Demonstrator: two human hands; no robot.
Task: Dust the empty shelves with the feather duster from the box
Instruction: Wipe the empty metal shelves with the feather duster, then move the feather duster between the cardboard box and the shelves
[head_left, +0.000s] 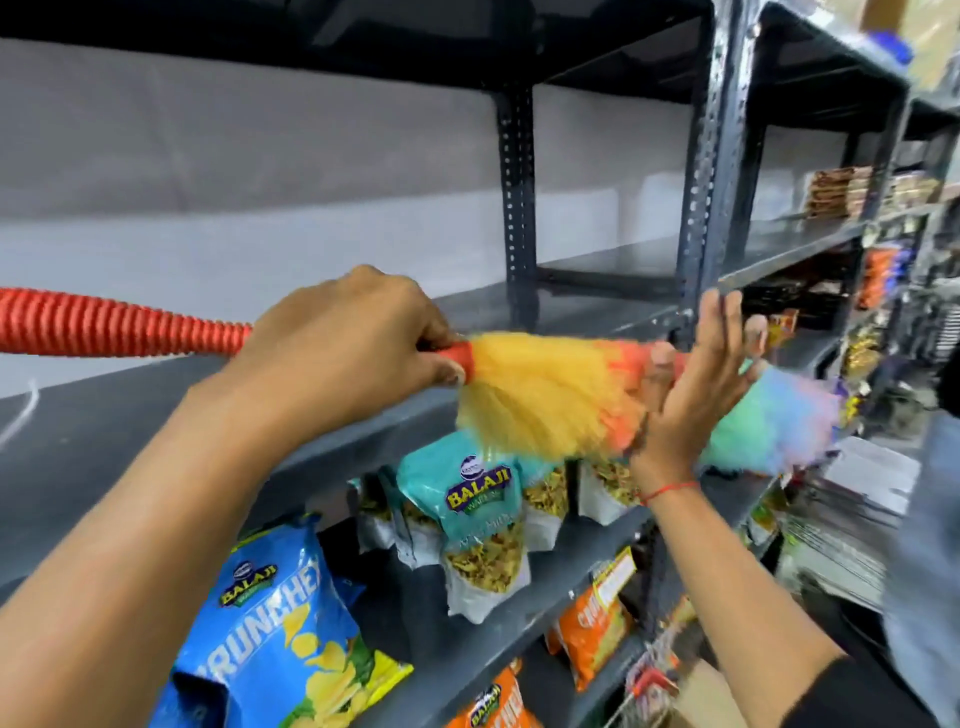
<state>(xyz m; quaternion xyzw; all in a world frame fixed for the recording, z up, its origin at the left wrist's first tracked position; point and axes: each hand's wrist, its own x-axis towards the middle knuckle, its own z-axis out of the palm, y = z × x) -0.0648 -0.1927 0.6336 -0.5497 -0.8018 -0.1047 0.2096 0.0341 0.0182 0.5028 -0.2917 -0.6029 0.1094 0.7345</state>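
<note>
The left hand has its grip closed round the feather duster right where the ribbed orange handle meets the plume; fingers wrap the neck and the thumb tucks below. From that grip the handle runs out to the left edge of the frame, and the plume fans the other way, yellow first, then orange, then green and blue toward the tip. The duster lies level, just above the front edge of the empty grey shelf.

The right hand stands with the palm flat and fingers spread, holding nothing; it sits against the middle of the plume, and the blur makes it hard to say whether it presses the fibres or only brushes them. A thin red thread circles its wrist.

Counted: one duster, two hands. Below the duster, on the next shelf down, stands a teal snack pouch with roughly three more behind it, though they overlap. Lower left of the duster leans one blue crisp bag. Under that shelf sit orange packets, at least two. A perforated steel upright rises behind the plume.
</note>
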